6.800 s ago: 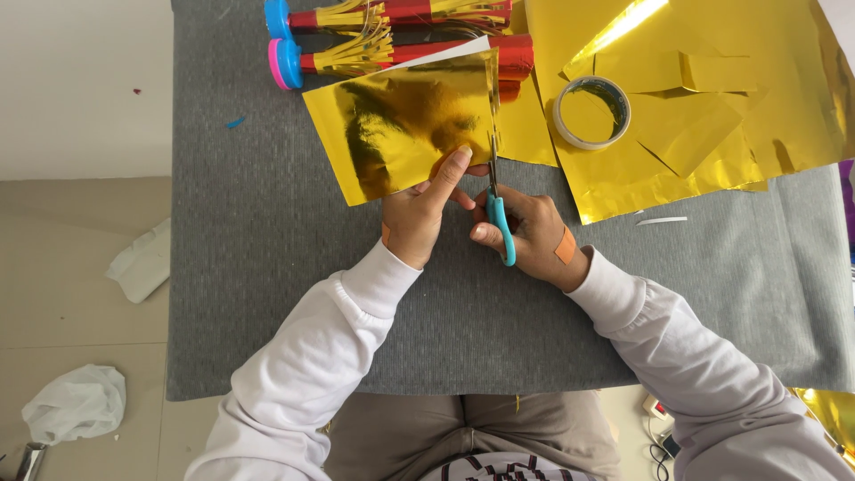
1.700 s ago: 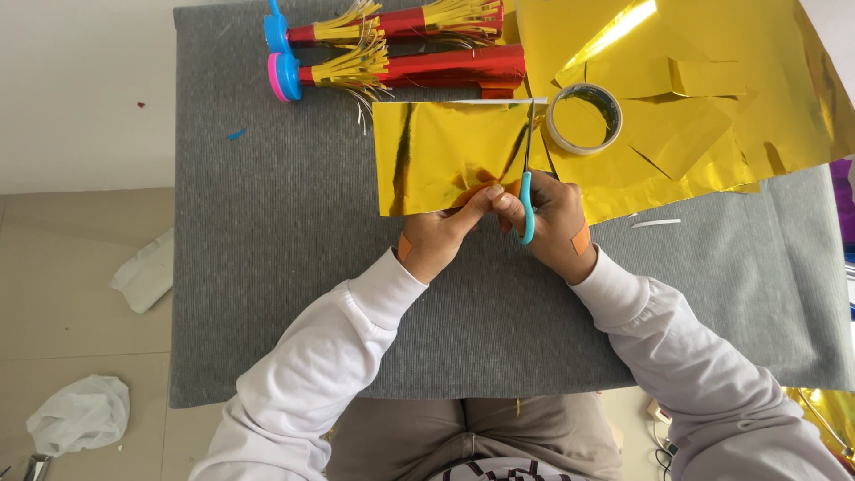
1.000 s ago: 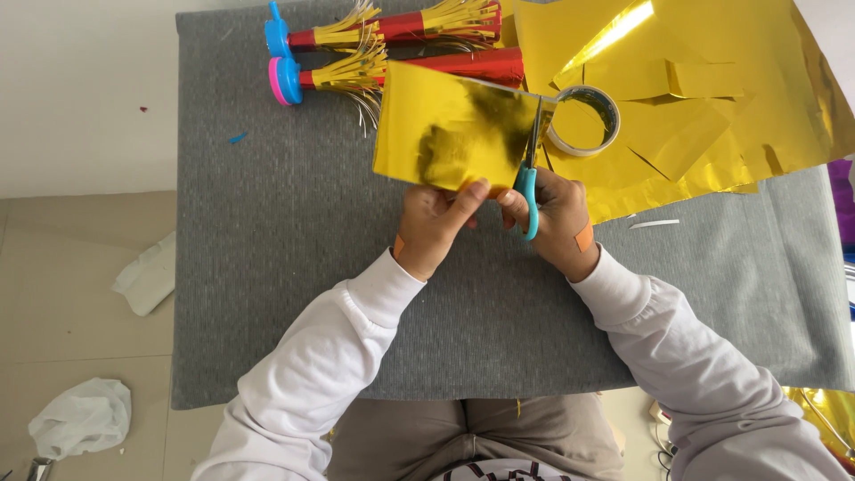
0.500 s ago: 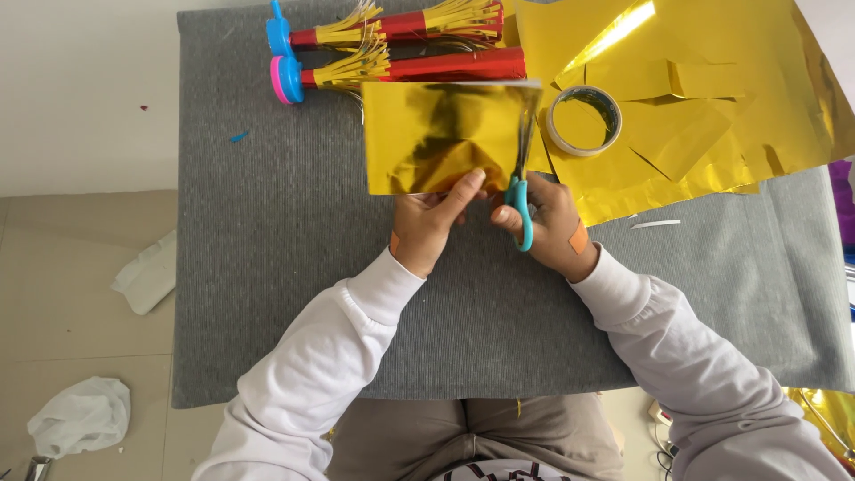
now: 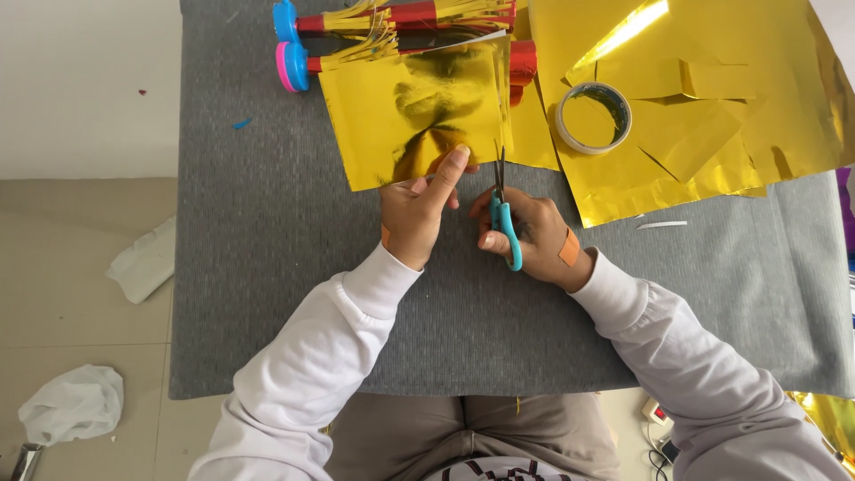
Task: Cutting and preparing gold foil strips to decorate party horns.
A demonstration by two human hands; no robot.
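Gold foil sheet; teal-handled scissors; grey table mat; white tape roll.

Left hand pinches with fingers extended; right hand curled tight.

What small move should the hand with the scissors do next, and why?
Probably open the blades and slide them onto the foil's lower edge. The scissors in the right hand point at the gold foil sheet, tips at its right corner, while the left hand pinches that edge.

The gold foil sheet has turned; scissors left its edge.
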